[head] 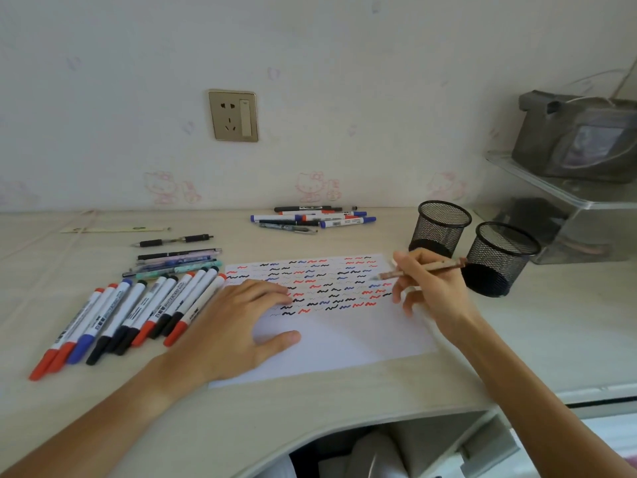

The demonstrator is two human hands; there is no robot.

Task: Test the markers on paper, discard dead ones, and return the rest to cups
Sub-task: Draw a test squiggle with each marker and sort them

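Nearest, our left hand (238,326) lies flat with fingers spread on the paper (344,336). Further right, our right hand (431,288) pinches a pen (427,267) over the scribbles. Whiteboard markers (131,315) lie left; two mesh cups (444,215) stand far right.

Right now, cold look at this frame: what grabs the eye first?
The paper at centre, its upper half covered in rows of black, red and blue squiggles. The left hand lies flat on it while the right hand holds a pen tip-down near its right edge. A fan of whiteboard markers lies to the left; two black mesh cups stand at right.
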